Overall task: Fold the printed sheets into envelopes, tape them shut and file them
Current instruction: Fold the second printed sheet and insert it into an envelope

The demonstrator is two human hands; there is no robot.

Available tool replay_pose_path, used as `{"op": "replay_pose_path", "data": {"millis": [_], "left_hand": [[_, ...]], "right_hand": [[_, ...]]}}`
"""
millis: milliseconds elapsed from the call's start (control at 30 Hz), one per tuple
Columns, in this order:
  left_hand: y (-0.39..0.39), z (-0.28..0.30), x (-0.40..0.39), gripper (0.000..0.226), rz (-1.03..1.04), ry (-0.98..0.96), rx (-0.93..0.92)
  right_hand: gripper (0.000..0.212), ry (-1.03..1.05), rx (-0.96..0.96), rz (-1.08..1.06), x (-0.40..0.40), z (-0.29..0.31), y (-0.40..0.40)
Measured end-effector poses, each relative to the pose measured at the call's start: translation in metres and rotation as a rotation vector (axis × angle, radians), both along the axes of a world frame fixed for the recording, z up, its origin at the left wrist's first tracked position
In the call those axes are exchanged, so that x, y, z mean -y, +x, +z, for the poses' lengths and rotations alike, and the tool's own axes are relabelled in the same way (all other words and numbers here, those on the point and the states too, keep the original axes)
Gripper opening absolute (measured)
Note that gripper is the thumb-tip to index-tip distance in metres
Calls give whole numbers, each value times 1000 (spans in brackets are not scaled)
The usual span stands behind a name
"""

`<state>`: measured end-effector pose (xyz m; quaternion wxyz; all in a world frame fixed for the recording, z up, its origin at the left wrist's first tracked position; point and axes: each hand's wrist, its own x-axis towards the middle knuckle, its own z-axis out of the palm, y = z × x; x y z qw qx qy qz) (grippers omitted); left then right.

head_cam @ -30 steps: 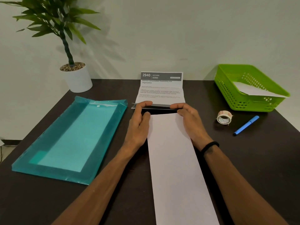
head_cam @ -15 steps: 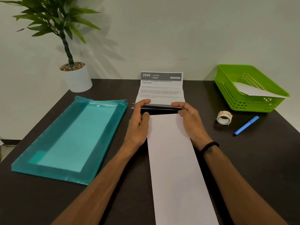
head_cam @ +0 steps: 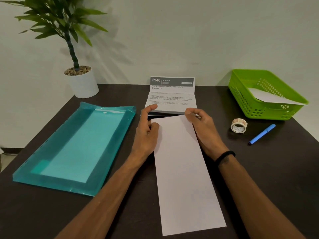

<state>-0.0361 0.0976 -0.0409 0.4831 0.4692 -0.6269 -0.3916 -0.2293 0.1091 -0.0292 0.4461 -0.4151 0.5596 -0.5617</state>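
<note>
I see a dark surface (head_cam: 259,169) with a long printed sheet (head_cam: 183,169) lying lengthwise down its middle, blank side up on the near part. The far end is folded up and shows its printed face, headed "2940 KITCHEN", leaning toward the wall.

Left hand (head_cam: 146,131): at the sheet's left edge by the fold. Fingers curled, forefinger tip on the raised printed flap, thumb on the blank face, so the fold is pinched between them.

Right hand (head_cam: 202,126): at the sheet's right edge by the same fold. Fingers curled over the edge, gripping the paper. A black band (head_cam: 224,156) sits on that wrist.

Left of the sheet: a teal plastic document wallet (head_cam: 74,149), flat, flap end toward the wall, just beside the left hand but apart from the sheet.

Right of the sheet: a tape roll (head_cam: 239,125) lying on the surface, a blue pen (head_cam: 262,134) near it, and a green basket (head_cam: 259,107) behind them holding a white sheet (head_cam: 274,98) that overhangs its right rim.

Far left corner: a potted plant (head_cam: 81,80) in a white pot against the wall.
</note>
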Motion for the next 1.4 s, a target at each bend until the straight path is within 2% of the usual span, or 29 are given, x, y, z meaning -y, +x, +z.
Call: {"op": "replay_pose_path", "data": {"millis": [100, 200, 333, 500, 667, 833, 933, 1033, 1233, 1300, 1400], "left_hand": [[2, -4, 2, 56, 72, -15, -41], [4, -3, -1, 55, 107, -47, -76], [7, -1, -3, 54, 256, -9, -175], [7, 1, -10, 47, 302, 62, -318], [14, 0, -28, 30, 257, 80, -368], [20, 2, -47, 21, 293, 52, -292], [22, 4, -57, 35, 358, 46, -314], [26, 4, -68, 47, 412, 34, -333], [30, 4, -89, 48, 414, -14, -255], [30, 3, -95, 44, 415, -43, -184], [28, 0, -103, 25, 411, -168, -20]], "right_hand": [[47, 32, -6, 110, -6, 4, -1], [53, 97, -14, 278, -16, 13, 0], [67, 203, -1, 366, -39, 20, -5], [54, 308, -202, 472, -78, 34, -14], [40, 208, -406, 413, -96, 76, -30], [22, -19, -952, 377, -97, 124, -31], [24, -59, -1207, 325, -95, 130, -21], [29, -95, -1294, 259, -97, 112, -10], [27, -151, -1374, 277, -113, 70, 5], [29, -200, -1378, 294, -119, 59, 9], [33, -249, -1378, 281, -127, 41, 11]]}}
